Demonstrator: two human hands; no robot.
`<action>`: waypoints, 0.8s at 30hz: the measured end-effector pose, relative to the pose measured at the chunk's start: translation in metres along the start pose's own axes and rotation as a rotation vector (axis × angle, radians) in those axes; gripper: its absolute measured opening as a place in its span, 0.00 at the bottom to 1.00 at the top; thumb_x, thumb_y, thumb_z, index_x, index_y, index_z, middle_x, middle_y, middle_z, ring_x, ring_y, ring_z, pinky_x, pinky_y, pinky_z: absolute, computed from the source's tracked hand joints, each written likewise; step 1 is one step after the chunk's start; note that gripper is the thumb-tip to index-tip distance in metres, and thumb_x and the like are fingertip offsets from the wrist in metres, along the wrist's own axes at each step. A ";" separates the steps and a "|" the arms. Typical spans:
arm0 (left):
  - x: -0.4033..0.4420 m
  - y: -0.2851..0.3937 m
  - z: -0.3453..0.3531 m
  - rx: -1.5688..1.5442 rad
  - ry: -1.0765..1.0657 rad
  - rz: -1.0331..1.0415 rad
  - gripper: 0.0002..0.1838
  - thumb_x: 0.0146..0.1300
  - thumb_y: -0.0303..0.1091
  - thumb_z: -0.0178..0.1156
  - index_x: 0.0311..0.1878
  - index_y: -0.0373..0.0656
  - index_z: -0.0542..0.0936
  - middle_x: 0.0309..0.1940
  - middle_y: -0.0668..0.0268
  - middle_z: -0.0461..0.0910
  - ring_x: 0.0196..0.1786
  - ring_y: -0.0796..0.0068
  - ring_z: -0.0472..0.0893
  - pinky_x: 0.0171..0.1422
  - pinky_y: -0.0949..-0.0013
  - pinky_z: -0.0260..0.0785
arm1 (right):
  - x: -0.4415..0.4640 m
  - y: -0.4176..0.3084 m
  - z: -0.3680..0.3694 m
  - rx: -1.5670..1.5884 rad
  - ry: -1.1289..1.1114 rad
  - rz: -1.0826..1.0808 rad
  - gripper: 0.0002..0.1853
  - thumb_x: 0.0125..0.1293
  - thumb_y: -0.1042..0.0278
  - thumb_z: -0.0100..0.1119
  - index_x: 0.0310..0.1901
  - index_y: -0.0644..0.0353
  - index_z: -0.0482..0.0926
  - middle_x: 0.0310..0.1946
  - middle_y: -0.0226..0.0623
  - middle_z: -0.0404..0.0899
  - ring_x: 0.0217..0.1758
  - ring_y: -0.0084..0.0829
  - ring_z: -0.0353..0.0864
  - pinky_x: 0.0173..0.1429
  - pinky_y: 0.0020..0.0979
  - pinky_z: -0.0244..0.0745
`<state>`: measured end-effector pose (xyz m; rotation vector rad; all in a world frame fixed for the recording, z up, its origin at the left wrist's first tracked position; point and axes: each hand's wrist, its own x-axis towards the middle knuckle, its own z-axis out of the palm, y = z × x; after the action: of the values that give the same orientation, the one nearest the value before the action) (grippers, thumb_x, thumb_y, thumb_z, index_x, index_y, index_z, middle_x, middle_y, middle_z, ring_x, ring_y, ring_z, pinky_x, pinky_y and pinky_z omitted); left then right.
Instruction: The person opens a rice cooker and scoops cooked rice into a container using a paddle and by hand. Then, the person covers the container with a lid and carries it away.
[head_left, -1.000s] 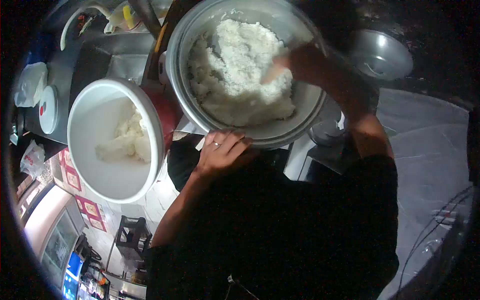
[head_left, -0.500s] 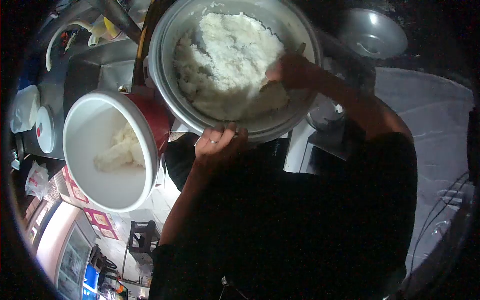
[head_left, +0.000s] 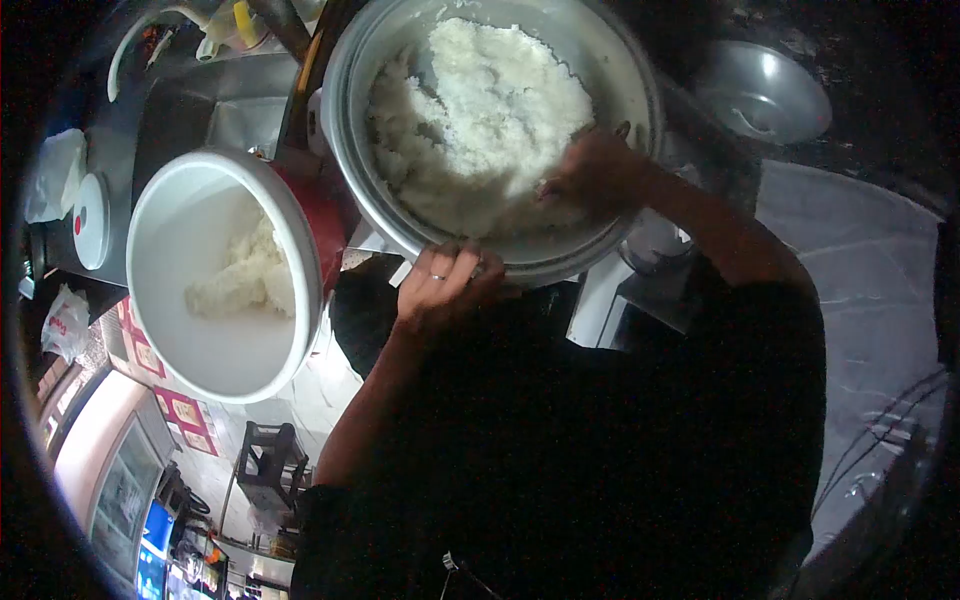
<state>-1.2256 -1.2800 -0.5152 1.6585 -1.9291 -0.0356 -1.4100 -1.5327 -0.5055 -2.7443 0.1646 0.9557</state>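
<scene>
A large round metal pot (head_left: 352, 165) holds a broad mound of white cooked rice (head_left: 500, 95). My left hand (head_left: 448, 285), with a ring on one finger, has its fingers curled over the pot's near rim. Inside the pot, at the right side of the rice, my right hand (head_left: 592, 172) is closed around a short stick-like tool (head_left: 624, 130). Only the two ends of that tool show, and its working end is hard to make out in the shadow.
Left of the pot stands a red bucket-like container (head_left: 305, 345) with a white rim and a clump of rice inside. Behind it is a metal sink (head_left: 215, 110). A metal bowl (head_left: 765, 95) lies at the upper right, above a pale sheet (head_left: 850, 240). A dark stool (head_left: 270, 465) stands lower left.
The view has shifted slightly, so the pot appears farther right. My right hand has turned a little with the tool in the rice. My left hand stays at the rim.
</scene>
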 end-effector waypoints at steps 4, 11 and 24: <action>-0.004 -0.005 0.003 0.036 0.007 0.036 0.21 0.52 0.58 0.67 0.41 0.55 0.81 0.44 0.65 0.80 0.43 0.63 0.79 0.44 0.61 0.74 | 0.009 -0.005 0.011 0.124 0.006 0.122 0.28 0.66 0.33 0.51 0.34 0.52 0.86 0.25 0.50 0.81 0.27 0.52 0.80 0.40 0.49 0.76; -0.033 -0.023 0.028 0.067 0.014 0.106 0.12 0.57 0.45 0.64 0.37 0.49 0.80 0.41 0.68 0.80 0.40 0.66 0.77 0.47 0.62 0.70 | 0.013 -0.007 -0.017 0.461 -0.152 0.088 0.22 0.77 0.47 0.42 0.55 0.50 0.82 0.39 0.52 0.82 0.43 0.44 0.81 0.49 0.43 0.72; -0.039 -0.025 0.028 0.023 0.015 0.124 0.10 0.52 0.35 0.66 0.37 0.46 0.81 0.39 0.64 0.78 0.41 0.64 0.78 0.48 0.59 0.71 | 0.102 -0.222 -0.198 0.292 1.068 -0.374 0.19 0.71 0.57 0.51 0.55 0.61 0.74 0.34 0.39 0.76 0.39 0.34 0.79 0.43 0.38 0.76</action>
<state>-1.2132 -1.2594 -0.5641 1.5461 -2.0247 0.0476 -1.1723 -1.3710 -0.3790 -2.5529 -0.0414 -0.6198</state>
